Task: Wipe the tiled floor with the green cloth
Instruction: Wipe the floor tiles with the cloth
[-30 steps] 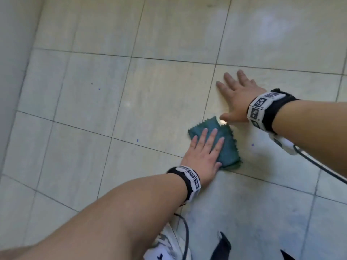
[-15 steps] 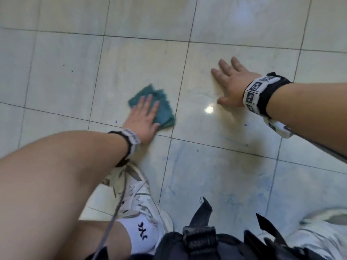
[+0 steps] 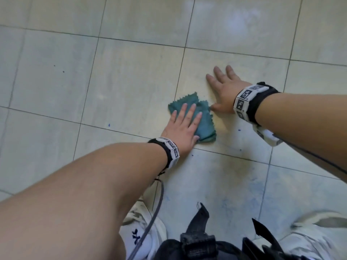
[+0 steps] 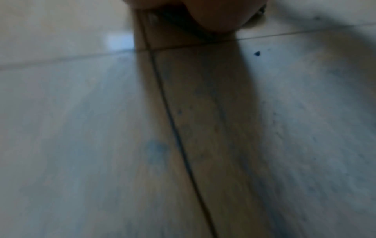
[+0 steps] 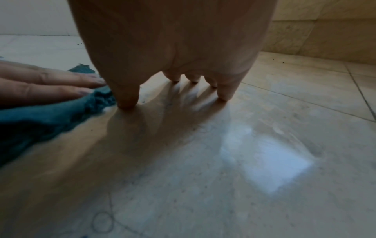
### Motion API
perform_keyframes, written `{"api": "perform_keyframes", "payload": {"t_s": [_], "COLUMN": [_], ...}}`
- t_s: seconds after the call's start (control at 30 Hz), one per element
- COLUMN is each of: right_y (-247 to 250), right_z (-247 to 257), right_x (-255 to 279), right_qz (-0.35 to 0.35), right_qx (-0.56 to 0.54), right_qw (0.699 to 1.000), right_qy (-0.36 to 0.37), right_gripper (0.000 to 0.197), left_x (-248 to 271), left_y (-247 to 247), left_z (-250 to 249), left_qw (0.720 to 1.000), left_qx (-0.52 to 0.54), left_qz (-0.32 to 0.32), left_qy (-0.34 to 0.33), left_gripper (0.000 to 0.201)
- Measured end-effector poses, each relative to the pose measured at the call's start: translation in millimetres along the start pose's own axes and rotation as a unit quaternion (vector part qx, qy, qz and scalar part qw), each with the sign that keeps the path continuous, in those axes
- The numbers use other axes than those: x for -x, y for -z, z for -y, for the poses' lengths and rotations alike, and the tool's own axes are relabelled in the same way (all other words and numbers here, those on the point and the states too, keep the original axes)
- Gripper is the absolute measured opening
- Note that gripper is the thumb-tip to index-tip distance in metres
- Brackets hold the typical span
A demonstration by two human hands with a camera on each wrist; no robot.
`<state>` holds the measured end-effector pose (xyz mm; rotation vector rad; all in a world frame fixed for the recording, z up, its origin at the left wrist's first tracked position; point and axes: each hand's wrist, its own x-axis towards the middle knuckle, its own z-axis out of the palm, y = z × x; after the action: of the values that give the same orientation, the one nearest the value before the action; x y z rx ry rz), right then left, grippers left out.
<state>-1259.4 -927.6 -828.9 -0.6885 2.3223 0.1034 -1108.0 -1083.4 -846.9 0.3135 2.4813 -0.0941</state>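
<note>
I can read no words or numbers anywhere. The bands on both my wrists [image 3: 244, 102] carry black-and-white square code markers, patterns rather than text. My white sock [image 3: 139, 239] bears a small dark blue mark, too blurred for me to read as letters.

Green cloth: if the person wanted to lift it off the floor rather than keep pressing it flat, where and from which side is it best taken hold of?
Probably the zigzag far corner of the green cloth, pinched from above. It lies bare past the fingertips of the left hand, which presses flat on the near part. The right hand rests flat on the tiled floor beside the cloth's right edge, so that side is crowded.
</note>
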Motion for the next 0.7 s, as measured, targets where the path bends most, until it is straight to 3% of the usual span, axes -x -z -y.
{"api": "perform_keyframes", "payload": {"t_s": [0.1,0.43,0.57,0.7], "right_y": [-3,8,27,55], "right_z": [-3,-7,-8,-12], "right_x": [-1,-3,16,75], "right_qz": [-0.005,0.012,0.05,0.086], "right_qx": [0.0,0.037,0.054,0.047], "right_qw": [1.0,0.999,0.997,0.995], "right_qy": [0.006,0.022,0.027,0.01], "right_gripper": [0.098,0.099,0.09,0.085], "left_x": [-9,-10,-3,32], "left_y": [8,17,49,105], "left_z": [-16,-33,-41,-48], "left_qw": [0.999,0.999,0.994,0.986], "left_qx": [-0.017,0.009,0.025,0.068], "left_qz": [0.006,0.038,0.109,0.148], "left_qy": [-0.042,-0.008,0.008,0.046], "left_gripper": [0.076,0.076,0.077,0.082]}}
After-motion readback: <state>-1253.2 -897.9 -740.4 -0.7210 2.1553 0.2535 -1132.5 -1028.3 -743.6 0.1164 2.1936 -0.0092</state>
